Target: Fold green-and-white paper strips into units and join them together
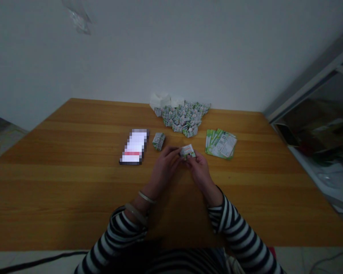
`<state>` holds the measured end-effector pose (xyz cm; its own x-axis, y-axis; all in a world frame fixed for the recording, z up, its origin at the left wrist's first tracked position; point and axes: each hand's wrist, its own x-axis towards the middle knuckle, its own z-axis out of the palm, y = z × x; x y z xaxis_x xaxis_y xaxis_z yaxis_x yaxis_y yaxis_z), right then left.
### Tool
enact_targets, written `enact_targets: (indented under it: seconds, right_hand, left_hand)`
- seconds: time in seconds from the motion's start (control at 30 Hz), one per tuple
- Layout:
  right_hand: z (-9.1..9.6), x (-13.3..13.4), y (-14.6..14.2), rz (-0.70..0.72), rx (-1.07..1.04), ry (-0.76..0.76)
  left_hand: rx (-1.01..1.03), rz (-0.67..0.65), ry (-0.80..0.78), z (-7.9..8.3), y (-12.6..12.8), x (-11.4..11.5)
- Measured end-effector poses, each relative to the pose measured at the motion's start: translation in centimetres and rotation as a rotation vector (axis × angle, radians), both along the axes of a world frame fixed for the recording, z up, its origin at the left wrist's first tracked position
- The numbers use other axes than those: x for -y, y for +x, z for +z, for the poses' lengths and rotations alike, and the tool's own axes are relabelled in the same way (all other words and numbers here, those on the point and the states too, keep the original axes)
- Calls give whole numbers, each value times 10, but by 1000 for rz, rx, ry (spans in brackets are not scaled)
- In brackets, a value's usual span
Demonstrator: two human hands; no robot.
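Note:
Both my hands meet over the middle of the wooden table (pixel 60 182). My left hand (pixel 164 163) and my right hand (pixel 199 167) pinch a small folded piece of green and white printed paper (pixel 188 150) between their fingertips. One folded paper piece (pixel 159 141) lies just left of my hands. A heap of several folded pieces (pixel 184 116) sits behind them near the wall. A fanned stack of flat green and white paper sheets (pixel 221 143) lies to the right.
A phone (pixel 134 147) with a lit screen lies left of the hands. Crumpled white paper (pixel 160 100) rests by the wall behind the heap. A glass-fronted cabinet (pixel 317 125) stands at the right. A dark cable (pixel 31 262) runs below the table's near edge.

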<state>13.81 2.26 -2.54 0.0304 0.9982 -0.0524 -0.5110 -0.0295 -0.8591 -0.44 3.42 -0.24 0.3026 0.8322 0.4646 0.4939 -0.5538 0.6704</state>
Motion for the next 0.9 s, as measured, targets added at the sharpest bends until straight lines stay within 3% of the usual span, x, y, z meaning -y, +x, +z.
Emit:
enact_targets:
  seconds: [0.37, 0.7, 0.9]
  right_hand:
    - [0, -2, 3, 65, 76, 27]
    - [-5, -2, -5, -177, 283, 12]
    - [-4, -2, -1, -236, 256, -12]
  left_hand:
    - [-166, -12, 3, 2, -2, 3]
    - [-115, 49, -46, -1, 10, 10]
    - [42, -27, -101, 3, 14, 12]
